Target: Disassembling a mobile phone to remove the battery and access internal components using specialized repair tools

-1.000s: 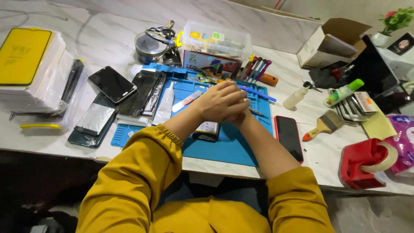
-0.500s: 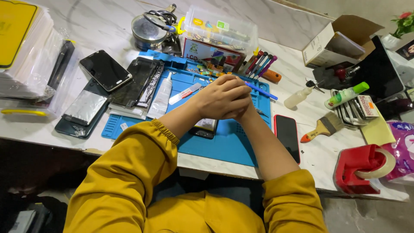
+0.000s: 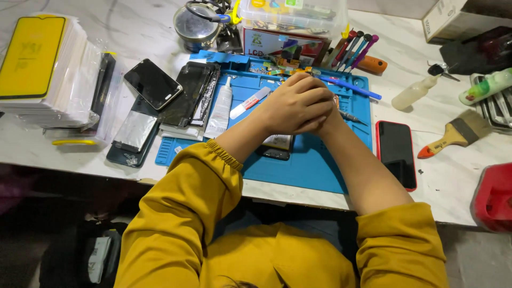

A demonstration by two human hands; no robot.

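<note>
Left hand over right hand, clasped

Ahead of fingers: screwdrivers and blue pen crowd in.
Below fingers: phone underneath.
Right: bare blue mat, open.

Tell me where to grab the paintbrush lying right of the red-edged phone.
Grip the paintbrush by its wooden handle, near the orange tip, coming from above with the right hand. It lies flat, handle pointing toward the red-edged phone, bristles pointing away, with bare table around the handle.
</note>
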